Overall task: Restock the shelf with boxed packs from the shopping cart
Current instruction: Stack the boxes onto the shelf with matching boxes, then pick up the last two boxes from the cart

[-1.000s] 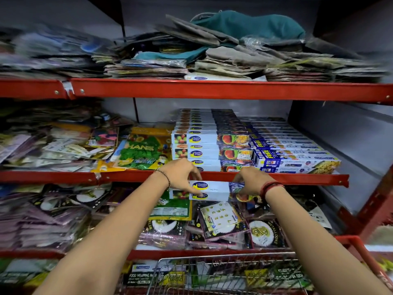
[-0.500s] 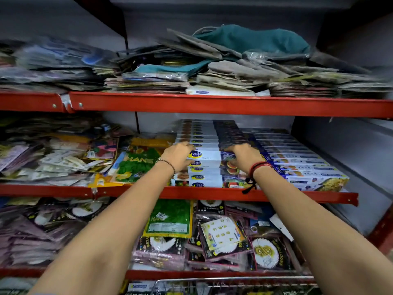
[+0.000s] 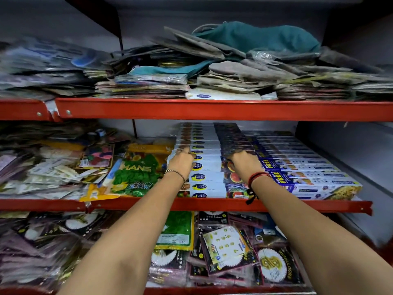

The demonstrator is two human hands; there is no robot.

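Observation:
A white boxed pack (image 3: 209, 156) with a blue oval logo lies on top of the stack of like packs (image 3: 207, 180) on the middle red shelf (image 3: 127, 205). My left hand (image 3: 181, 161) rests on the pack's left end, with the fingers reaching over it. Over its right end my right hand (image 3: 244, 162) is curled. Both arms stretch forward over the shelf edge. The shopping cart is out of view.
A row of blue-and-white boxes (image 3: 308, 174) lies just right of the white stack. Green balloon packets (image 3: 138, 173) and loose sachets lie to the left. The upper shelf (image 3: 212, 109) overhangs closely and holds folded bags. The lower shelf holds foil balloon packs (image 3: 225, 245).
Both hands lifted the white pack from below the shelf edge onto the stack and slid it back. The view rose, and the cart dropped out of sight.

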